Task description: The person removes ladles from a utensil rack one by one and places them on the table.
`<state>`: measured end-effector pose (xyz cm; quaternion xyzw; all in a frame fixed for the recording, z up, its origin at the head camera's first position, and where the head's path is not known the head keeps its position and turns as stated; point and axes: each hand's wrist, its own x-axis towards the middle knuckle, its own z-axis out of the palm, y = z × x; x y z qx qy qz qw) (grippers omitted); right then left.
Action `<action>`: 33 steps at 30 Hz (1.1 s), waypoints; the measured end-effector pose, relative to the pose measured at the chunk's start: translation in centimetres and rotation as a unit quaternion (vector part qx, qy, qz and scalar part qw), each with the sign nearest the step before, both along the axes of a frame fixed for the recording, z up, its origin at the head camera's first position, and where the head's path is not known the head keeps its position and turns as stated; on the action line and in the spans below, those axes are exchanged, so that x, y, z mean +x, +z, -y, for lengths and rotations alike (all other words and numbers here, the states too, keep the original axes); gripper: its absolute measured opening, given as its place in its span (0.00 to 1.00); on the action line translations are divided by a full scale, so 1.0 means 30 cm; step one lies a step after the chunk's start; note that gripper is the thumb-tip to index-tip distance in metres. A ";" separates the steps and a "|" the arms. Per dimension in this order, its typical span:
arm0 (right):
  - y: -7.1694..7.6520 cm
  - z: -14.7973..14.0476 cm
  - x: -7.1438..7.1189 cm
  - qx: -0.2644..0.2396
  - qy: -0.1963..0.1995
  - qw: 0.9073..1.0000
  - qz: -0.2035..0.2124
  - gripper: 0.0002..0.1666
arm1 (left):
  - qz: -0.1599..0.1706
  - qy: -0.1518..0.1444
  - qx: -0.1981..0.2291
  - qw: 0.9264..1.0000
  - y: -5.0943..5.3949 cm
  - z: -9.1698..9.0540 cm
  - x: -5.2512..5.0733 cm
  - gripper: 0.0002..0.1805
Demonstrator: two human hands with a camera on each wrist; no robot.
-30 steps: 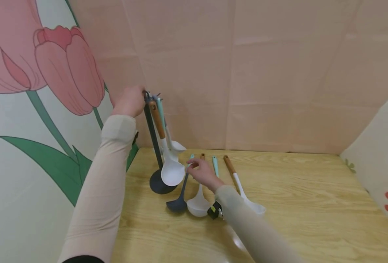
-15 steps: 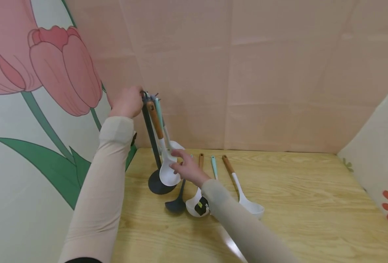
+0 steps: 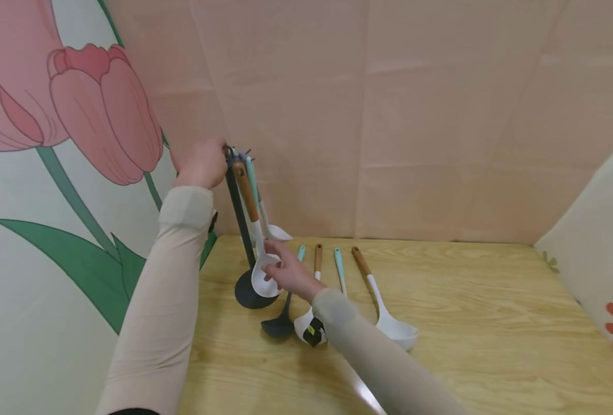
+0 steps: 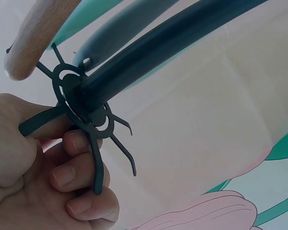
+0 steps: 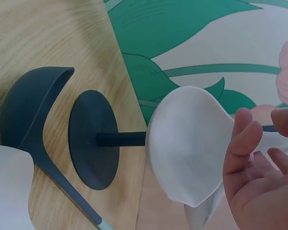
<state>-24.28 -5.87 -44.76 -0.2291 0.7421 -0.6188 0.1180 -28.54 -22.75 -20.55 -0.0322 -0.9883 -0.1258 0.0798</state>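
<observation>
My left hand grips the top of a dark utensil stand, its fingers curled below the ring of hooks in the left wrist view. From the stand hangs a white ladle with a wooden handle, in front of a teal-handled utensil and another white ladle. My right hand is at the front ladle's neck, fingers bent loosely. In the right wrist view a gap shows between thumb and forefinger, beside the white bowl; whether they touch the neck, I cannot tell.
On the wooden table lie a dark ladle with a teal handle, a white ladle partly behind the right wrist, a teal handle and a white wooden-handled ladle. The stand's round base rests near the left wall.
My right hand has moved left from above the ladles on the table to the white ladle hanging on the stand. My left hand keeps its grip on the stand's top.
</observation>
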 end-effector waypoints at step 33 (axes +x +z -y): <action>0.007 0.045 0.046 0.020 -0.045 0.991 -0.122 0.15 | 0.013 0.023 -0.005 1.000 -0.005 -0.006 -0.001 0.19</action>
